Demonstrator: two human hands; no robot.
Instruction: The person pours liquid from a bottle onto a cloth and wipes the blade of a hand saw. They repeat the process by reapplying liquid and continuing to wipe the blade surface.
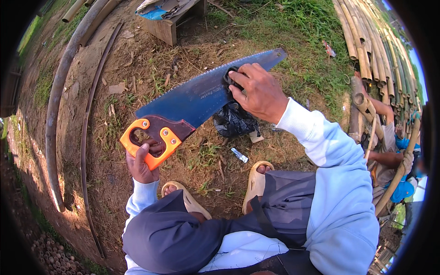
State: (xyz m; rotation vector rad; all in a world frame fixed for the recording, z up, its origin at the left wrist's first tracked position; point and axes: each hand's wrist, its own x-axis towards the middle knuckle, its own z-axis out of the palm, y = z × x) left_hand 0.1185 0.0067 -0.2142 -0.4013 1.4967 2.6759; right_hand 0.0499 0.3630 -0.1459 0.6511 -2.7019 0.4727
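My left hand [144, 166] is closed round the orange and dark handle of a hand saw [183, 97]. Its blue blade slants up to the right in front of me, teeth on the far edge. My right hand [262, 91] pinches a small black wad [233, 77] against the blade's face, past the middle toward the tip. Whether the wad is cloth or plastic, I cannot tell. Under the blade, a crumpled black plastic bag [236, 121] lies on the ground, partly hidden by the saw.
My sandalled feet [256, 183] are apart below the saw. A foil scrap [239, 155] lies between them and the bag. Long poles [57, 105] run along the left; stacked bamboo [373, 41] is at the right. A wooden bench [167, 31] stands ahead. Another person [389, 158] is at the right.
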